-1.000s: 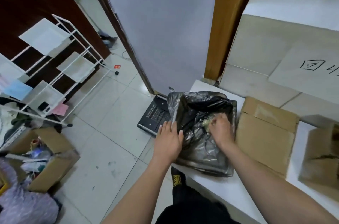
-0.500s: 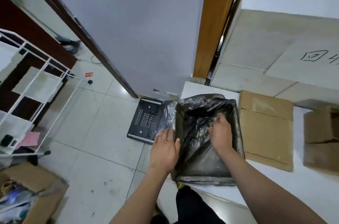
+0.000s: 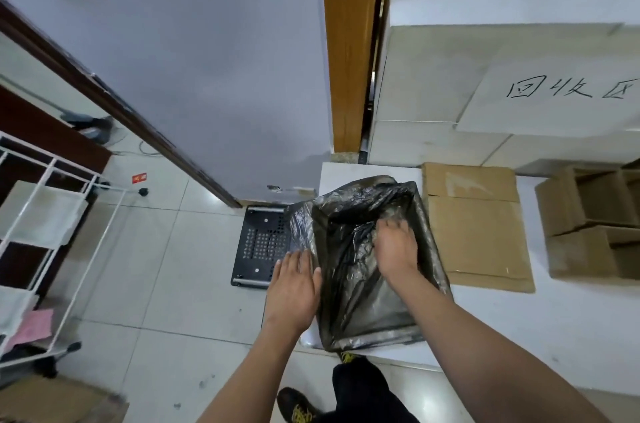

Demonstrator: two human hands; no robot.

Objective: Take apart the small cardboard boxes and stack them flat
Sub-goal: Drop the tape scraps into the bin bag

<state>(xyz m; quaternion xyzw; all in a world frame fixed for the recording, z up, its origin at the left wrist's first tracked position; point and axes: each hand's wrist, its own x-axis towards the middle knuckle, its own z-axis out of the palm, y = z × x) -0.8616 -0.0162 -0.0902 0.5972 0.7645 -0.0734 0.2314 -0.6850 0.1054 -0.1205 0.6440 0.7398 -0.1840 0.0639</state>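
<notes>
Cardboard boxes (image 3: 588,218) stand assembled at 3 o'clock on the desk (image 3: 519,336), beside one flattened sheet (image 3: 474,232). The left hand (image 3: 294,287) presses flat fingers on the black bag's (image 3: 353,284) 9 o'clock edge, probably to steady it, while the right hand (image 3: 394,249) curls into the plastic, seemingly gripping it.

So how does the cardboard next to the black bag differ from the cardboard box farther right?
The flattened cardboard lies collapsed flat on the white table, while the open box stands assembled with its inside showing. The flattened cardboard lies right beside the black bag; the open box sits apart, at the picture's right edge. Both are plain brown cardboard on the same table.
</notes>
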